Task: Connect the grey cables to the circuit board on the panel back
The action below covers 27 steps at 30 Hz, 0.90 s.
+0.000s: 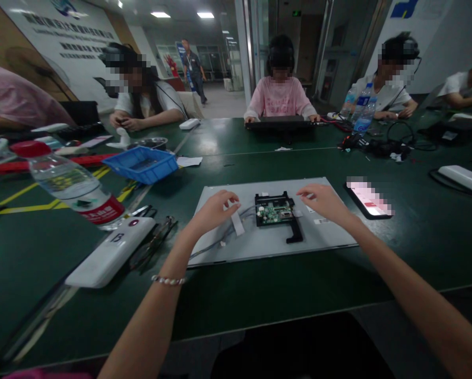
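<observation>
My left hand point(216, 206) is over the left part of a flat grey-white panel point(208, 245), fingers curled. A white strip point(237, 223), perhaps tape, hangs from its thumb and fingertips. Grey cables point(212, 245) run beneath it towards a green circuit board point(275, 211). That board sits in a black plastic frame point(295, 231) with an arm jutting towards me. To the right of the board hovers my right hand point(321, 200), its fingers bent but apart and nothing visible between them.
On the left are a water bottle point(78, 189), a white power bank point(113, 252), eyeglasses point(155, 242) and a blue bin point(141, 163). A phone point(369, 199) lies right of the panel. Several people sit around the green table point(299, 279); cables and bottles point(362, 108) stand at the far right.
</observation>
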{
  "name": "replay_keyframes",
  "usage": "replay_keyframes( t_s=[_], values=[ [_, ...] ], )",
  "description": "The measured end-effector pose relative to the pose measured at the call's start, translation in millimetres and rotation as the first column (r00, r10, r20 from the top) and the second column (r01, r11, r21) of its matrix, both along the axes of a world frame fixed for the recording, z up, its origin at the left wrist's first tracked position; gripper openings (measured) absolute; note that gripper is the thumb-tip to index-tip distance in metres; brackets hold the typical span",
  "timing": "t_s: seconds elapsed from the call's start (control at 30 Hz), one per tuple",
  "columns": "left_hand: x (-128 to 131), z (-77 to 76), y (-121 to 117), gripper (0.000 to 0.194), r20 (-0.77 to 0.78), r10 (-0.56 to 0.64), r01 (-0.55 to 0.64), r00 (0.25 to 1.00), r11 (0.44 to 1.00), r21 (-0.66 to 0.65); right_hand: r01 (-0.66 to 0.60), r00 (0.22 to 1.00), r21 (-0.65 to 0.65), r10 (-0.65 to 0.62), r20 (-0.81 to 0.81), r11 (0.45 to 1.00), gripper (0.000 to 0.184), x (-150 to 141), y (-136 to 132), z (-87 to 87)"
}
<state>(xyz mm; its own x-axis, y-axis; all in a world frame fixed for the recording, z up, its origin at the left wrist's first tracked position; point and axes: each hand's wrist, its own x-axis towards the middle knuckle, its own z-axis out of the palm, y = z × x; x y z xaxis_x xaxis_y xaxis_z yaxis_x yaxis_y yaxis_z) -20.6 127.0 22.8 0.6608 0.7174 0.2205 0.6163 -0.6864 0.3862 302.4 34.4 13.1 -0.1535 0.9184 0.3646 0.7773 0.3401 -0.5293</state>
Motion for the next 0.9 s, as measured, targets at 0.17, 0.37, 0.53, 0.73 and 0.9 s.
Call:
replay_keyframes(
  t_s=[0.17, 0.37, 0.53, 0.73, 0.9],
  values=[
    [-3.9, -5.4, 2.4, 0.039, -0.016, 0.07, -0.07, 0.997, 0.998, -0.002, 0.039, 0.983, -0.178, -0.07, -0.168, 0.983, 0.024, 25.6, 0.3, -21.9],
    [-6.6, -8.4, 11.6, 0.03, -0.125, -0.038, 0.023, 0.991, 0.992, -0.121, -0.102, 0.991, -0.21, 0.081, -0.11, 0.972, 0.029, 11.5, -1.5, -29.8],
    [-9.4, -8.4, 17.1, 0.025, -0.067, 0.019, -0.025, 0.998, 0.996, -0.091, -0.041, 0.991, -0.236, 0.009, -0.134, 0.971, 0.024, 11.4, 0.0, -30.9],
    [-18.3, -8.3, 21.7, 0.025, -0.097, 0.234, -0.228, 0.967, 0.971, 0.069, 0.207, 0.969, -0.243, -0.232, -0.081, 0.948, 0.021, 43.0, -2.3, -26.9],
    [-17.8, -12.6, 19.9, 0.024, -0.189, 0.276, -0.264, 0.943, 0.961, 0.087, 0.301, 0.953, -0.143, -0.294, 0.069, 0.943, 0.034, 61.3, 0.0, -37.7]
  ],
)
